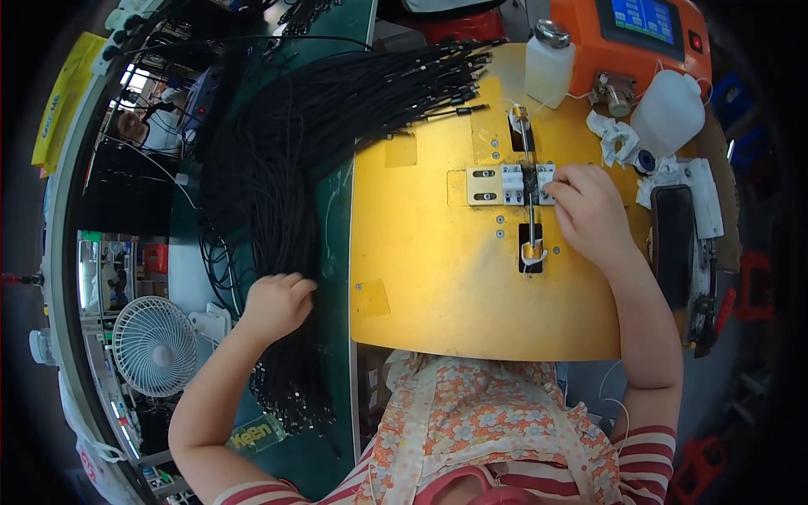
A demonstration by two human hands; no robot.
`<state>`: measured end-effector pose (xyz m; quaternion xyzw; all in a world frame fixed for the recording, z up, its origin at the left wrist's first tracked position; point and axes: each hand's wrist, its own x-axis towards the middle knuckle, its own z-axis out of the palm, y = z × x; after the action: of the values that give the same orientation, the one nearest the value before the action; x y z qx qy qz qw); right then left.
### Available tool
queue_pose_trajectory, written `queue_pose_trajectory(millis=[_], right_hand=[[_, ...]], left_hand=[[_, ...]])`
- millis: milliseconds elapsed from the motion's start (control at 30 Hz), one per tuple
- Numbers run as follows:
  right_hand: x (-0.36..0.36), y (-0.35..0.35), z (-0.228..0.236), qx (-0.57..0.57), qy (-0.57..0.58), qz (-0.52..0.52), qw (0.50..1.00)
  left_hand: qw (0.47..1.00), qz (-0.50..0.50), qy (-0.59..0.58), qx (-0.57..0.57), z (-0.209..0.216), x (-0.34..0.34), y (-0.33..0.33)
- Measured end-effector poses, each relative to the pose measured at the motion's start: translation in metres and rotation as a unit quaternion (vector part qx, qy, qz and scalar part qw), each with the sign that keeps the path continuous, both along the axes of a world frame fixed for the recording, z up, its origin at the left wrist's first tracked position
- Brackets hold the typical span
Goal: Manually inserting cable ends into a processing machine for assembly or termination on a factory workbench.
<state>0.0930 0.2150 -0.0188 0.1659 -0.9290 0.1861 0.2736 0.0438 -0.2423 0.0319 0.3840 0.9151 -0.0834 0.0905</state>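
Observation:
A thick bundle of black cables (282, 189) with small metal plugs drapes over the green table and onto the yellow plate (438, 278). My left hand (280, 307) is over its lower part, fingers curled in; whatever they hold is hidden against the dark cables. At the small metal fixture (486, 187) on the plate, my right hand (593, 215) pinches with thumb and forefinger at the right white block (545, 183). What lies between those fingertips is too small to make out. Two thin metal rods (531, 220) point at the fixture from opposite sides.
An orange machine with a screen (635, 34) stands at the far right, beside a clear bottle with a metal cap (550, 67) and a white plastic bottle (669, 114). Crumpled tissue (614, 139) and a dark phone (673, 236) are right of my right hand. A white fan (156, 345) stands left.

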Motion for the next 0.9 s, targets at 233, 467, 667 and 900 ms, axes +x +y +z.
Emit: queue_pose_trajectory(millis=[233, 467, 667, 900], right_hand=[[0.009, -0.003, 0.019, 0.0, 0.026, 0.016, 1.0], [-0.037, -0.06, 0.113, 0.014, -0.036, 0.093, 0.995], [-0.219, -0.087, 0.121, -0.053, -0.17, 0.021, 0.984], [-0.357, -0.081, 0.019, -0.039, -0.284, -0.056, 0.956]], left_hand=[[0.938, -0.059, 0.196, 0.278, -0.026, -0.127, 0.094], [0.893, 0.056, 0.238, 0.379, -0.025, -0.253, 0.086], [0.897, 0.174, 0.114, 0.389, -0.031, -0.365, 0.143], [0.942, 0.175, 0.065, 0.277, -0.069, -0.384, 0.162]])
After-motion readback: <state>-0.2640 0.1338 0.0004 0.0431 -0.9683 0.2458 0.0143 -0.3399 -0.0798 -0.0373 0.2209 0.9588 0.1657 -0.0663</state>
